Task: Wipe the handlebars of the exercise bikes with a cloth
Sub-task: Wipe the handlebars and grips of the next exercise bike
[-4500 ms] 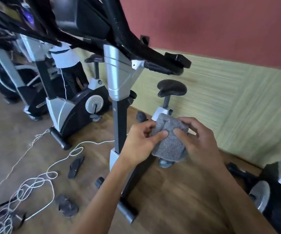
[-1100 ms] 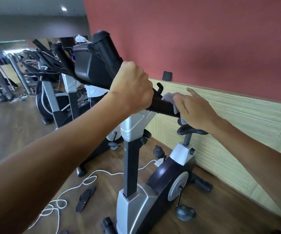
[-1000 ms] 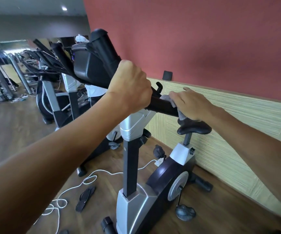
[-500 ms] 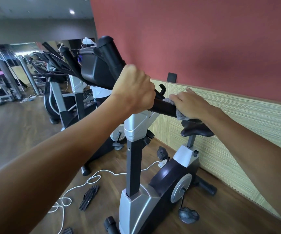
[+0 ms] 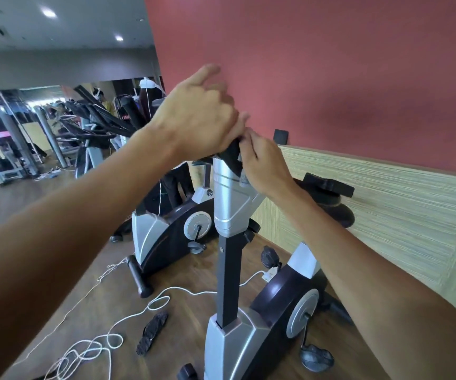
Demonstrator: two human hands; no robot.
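The nearest exercise bike has a silver stem (image 5: 228, 198) and a black handlebar (image 5: 231, 154), whose right end (image 5: 328, 185) sticks out towards the wall. My right hand (image 5: 265, 165) presses a grey cloth (image 5: 244, 180) against the bar just right of the stem; only a small edge of the cloth shows under my fingers. My left hand (image 5: 199, 113) lies over the middle of the bar, blurred, with the forefinger raised and the fingers apart. It hides the console and the bar's left side.
The bike's black seat (image 5: 339, 213) sits behind my right wrist, close to the panelled wall (image 5: 402, 215). A second bike (image 5: 166, 229) stands to the left. A white cord (image 5: 139, 311) and a black sandal (image 5: 152, 327) lie on the wooden floor. More machines fill the far left.
My right hand has slid the cloth left along the bar to the stem. My left hand has loosened its grip and lifted its fingers. The view has swung left and down.
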